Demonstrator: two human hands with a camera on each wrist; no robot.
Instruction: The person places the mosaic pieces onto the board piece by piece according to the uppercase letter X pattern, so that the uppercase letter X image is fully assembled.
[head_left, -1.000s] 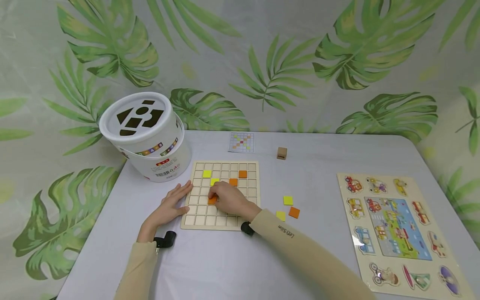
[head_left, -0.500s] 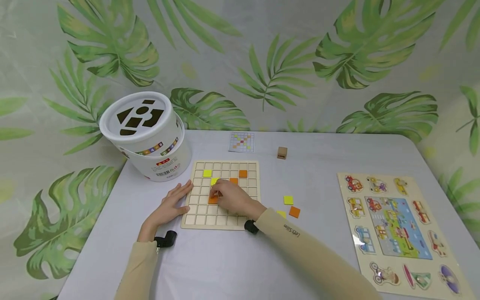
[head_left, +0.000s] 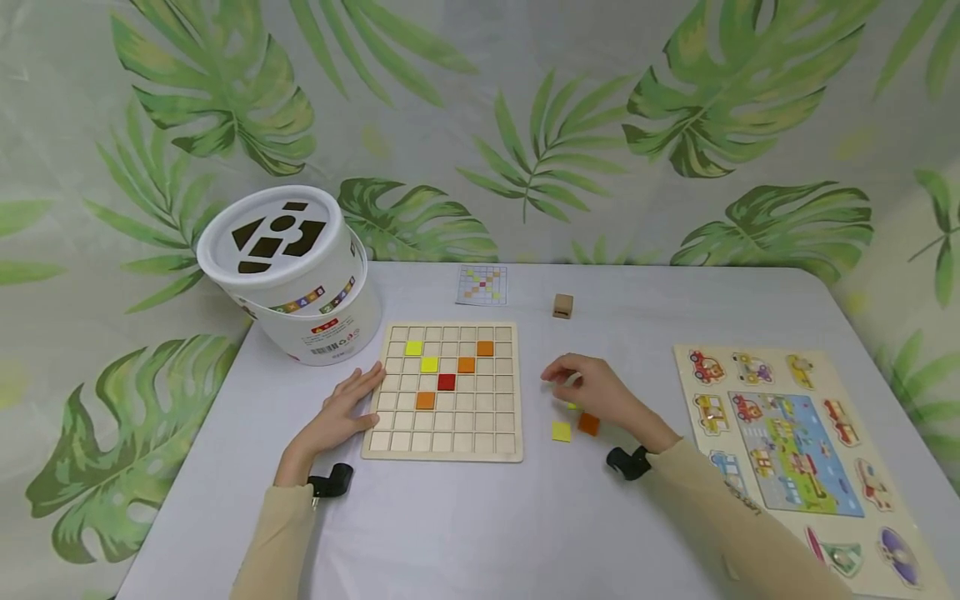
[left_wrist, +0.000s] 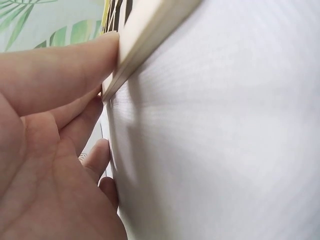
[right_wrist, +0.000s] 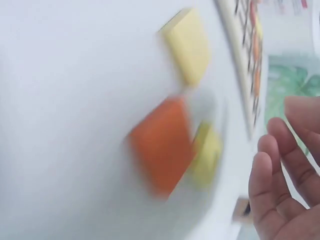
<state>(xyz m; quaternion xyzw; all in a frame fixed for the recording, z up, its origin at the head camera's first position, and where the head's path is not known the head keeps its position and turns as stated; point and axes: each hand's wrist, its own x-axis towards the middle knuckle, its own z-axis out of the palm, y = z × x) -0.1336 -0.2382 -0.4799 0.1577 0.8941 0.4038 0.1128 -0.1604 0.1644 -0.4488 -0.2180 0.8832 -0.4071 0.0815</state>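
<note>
Right hand (head_left: 600, 392) has been withdrawn from the grid board (head_left: 442, 446); fingers loose, nothing grasped, over loose tiles (head_left: 588, 424) on the worktop. Board is steadied by flat left hand (head_left: 341, 410).

I see a pale matt wooden grid board (head_left: 442, 392); beside it, smooth painted tiles (head_left: 588, 424) on a matt white tablecloth (head_left: 480, 517).

Left hand (head_left: 341, 412) lies flat, fingers straight — right hand (head_left: 600, 392) hovers, fingers loosely curled.
</note>
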